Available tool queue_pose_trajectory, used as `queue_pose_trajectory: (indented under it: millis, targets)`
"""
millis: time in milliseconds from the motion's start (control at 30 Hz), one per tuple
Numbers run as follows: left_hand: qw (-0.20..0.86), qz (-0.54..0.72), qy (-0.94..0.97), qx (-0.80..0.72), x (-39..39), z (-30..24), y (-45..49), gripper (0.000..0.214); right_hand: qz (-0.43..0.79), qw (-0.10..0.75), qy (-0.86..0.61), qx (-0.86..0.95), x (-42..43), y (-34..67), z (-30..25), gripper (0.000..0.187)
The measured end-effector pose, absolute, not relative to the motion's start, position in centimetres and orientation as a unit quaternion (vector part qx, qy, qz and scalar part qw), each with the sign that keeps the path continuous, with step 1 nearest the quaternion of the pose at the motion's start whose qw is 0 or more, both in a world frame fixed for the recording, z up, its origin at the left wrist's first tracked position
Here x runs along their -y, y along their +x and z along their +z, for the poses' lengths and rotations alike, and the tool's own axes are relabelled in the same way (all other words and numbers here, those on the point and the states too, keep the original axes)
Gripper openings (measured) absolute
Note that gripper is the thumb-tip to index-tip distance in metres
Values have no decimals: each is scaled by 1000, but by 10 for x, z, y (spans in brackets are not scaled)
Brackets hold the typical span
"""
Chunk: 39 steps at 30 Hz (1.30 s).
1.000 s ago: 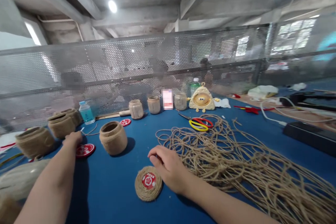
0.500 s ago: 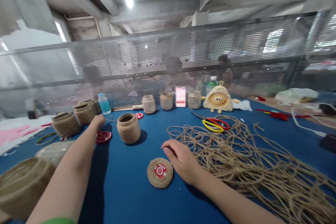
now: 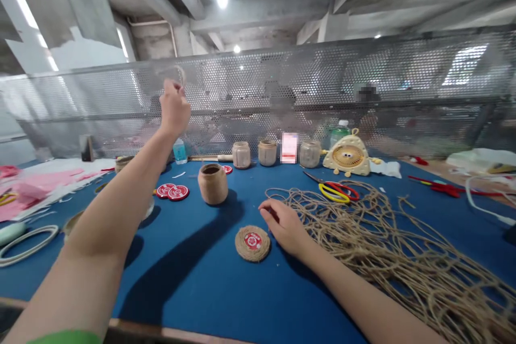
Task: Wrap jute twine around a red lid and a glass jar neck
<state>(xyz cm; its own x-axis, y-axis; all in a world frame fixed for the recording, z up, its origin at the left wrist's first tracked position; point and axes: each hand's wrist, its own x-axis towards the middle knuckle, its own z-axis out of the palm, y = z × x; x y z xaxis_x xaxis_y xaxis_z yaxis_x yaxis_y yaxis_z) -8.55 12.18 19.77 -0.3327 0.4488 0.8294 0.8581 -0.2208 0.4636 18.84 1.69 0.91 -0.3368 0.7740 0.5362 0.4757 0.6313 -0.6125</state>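
Raised above the table, my left hand [image 3: 174, 110] is closed on a thin pale strand [image 3: 181, 72], which curves up from the fingertips and is blurred. My right hand [image 3: 286, 228] rests on the blue table by the heap of twine [image 3: 355, 236], its fingers loosely curled, thumb apart, nothing between them. Just left of it lies a round coil of twine [image 3: 253, 243] with a red and white label in its middle. A twine-wrapped jar [image 3: 213, 185] stands upright beyond, and two red discs [image 3: 172, 192] lie left of that jar.
Red and yellow scissors [image 3: 334, 192] lie on the twine's far edge. Along the back are several jars [image 3: 267, 153], a blue bottle [image 3: 179, 151] and a cheese-shaped fan [image 3: 347, 156]. A perforated metal screen [image 3: 242, 91] closes off the table's far side. My left forearm hides jars on the left.
My left hand has risen from the tabletop near the jars, lifting the pale strand. My right hand stays beside the coil. The view has shifted left.
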Motion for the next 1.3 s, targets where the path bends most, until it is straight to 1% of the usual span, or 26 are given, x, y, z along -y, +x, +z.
queue_pose_trajectory:
  millis: [67,100,167,233,267,300,367,400,467,533,600,700,800,900,967,1000,1067,1133,1233,1300]
  targets:
    - [251,-519,-599,556,-79,206,-57,31,198,424,-389,794,-15,188,10,20]
    - [262,-482,-628,552,-54,204,-40,34,230,427,-371,792,-14,188,11,24]
    - [233,-382,-702,554,-6,189,-6,35,335,435,-295,782,-7,187,14,37]
    - [178,-278,-804,494,29,163,24,27,467,436,-196,744,1,184,18,55]
    - [160,-238,-840,461,39,147,34,24,527,431,-165,714,6,182,19,61]
    - [146,-199,-861,445,45,131,42,21,577,426,-157,679,10,180,19,63]
    - [161,-141,-873,439,46,100,49,14,650,430,-180,600,14,176,18,58]
    - [177,-131,-877,428,43,86,49,12,665,441,-197,570,14,174,16,54]
    - [210,-130,-874,418,35,62,46,12,672,467,-227,528,10,172,13,44]
    - [217,-141,-871,418,29,45,41,17,672,486,-246,502,3,172,10,35]
    - [223,-145,-881,391,24,34,37,21,673,501,-260,478,-3,175,10,31]
    - [223,-160,-896,348,17,25,30,27,667,534,-261,448,-11,178,11,25]
    - [211,-188,-894,348,12,21,22,34,646,594,-243,414,-21,182,16,24]
    - [209,-227,-864,397,6,18,12,43,606,663,-227,377,-34,192,30,20]
    - [206,-240,-841,439,1,16,5,45,571,705,-223,357,-42,206,47,18]
    - [205,-244,-828,461,-2,16,1,45,550,727,-222,347,-44,215,58,18]
    - [208,-257,-794,510,-7,14,-5,46,504,768,-217,332,-46,237,86,26]
    - [207,-272,-757,556,-12,11,-8,46,426,818,-216,319,-48,262,118,34]
    - [184,-277,-745,579,-16,8,-9,41,337,856,-238,312,-58,305,165,31]
    - [136,-263,-780,551,-16,7,-9,35,156,846,-363,359,-72,334,191,28]
